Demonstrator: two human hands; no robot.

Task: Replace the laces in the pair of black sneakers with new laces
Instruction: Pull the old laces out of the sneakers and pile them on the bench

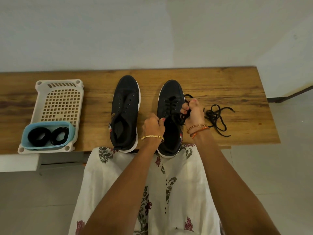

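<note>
Two black sneakers with white soles stand side by side on a wooden bench [220, 85], toes pointing away from me. The left sneaker [125, 106] has bare eyelets and no lace. The right sneaker [171, 102] still carries a black lace through its eyelets. My left hand [152, 125] grips the right sneaker's inner collar. My right hand [193, 112] is closed on a bunch of that black lace [183, 116] beside the shoe. A loose black lace [215, 119] lies tangled on the bench to the right. Two coiled black laces [48, 135] sit in a light blue tub [28, 131].
The blue tub rests in a white perforated plastic basket [59, 102] at the bench's left end. A pale wall stands behind the bench. The sneaker heels overhang the front edge above my white floral-print clothing [118, 184]. Grey floor lies on both sides.
</note>
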